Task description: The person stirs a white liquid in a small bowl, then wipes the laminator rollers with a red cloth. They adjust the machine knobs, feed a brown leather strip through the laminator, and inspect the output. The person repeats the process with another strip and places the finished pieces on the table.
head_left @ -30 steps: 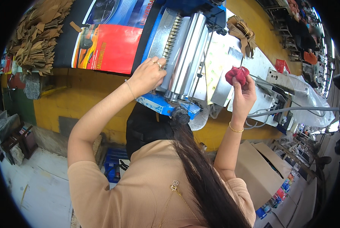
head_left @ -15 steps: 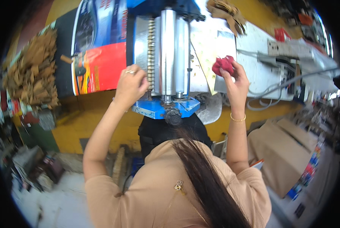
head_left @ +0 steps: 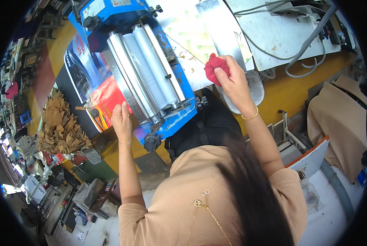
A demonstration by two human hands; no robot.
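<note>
A bunched red cloth (head_left: 216,69) is pinched in my right hand (head_left: 235,84), to the right of a blue-framed roller machine (head_left: 182,119). The machine's shiny metal rollers (head_left: 131,76) run between its far and near ends, with a dark knob (head_left: 152,142) at the near end. My left hand (head_left: 121,122) is by the machine's left side, in front of a red box (head_left: 108,96). Its fingers are bent and close together; whether anything small is between them is hidden.
A heap of brown cut pieces (head_left: 62,125) lies at the left. Behind my right hand are a patterned yellowish sheet (head_left: 191,35) and a flat metal strip (head_left: 220,24). Grey cables (head_left: 298,57) loop over the table's right edge. Large brown sheets (head_left: 335,119) hang at the right.
The view has turned, so the machine now appears tilted and further left. My left hand is lower beside the machine's side. My right hand still grips the red cloth, now nearer the machine.
</note>
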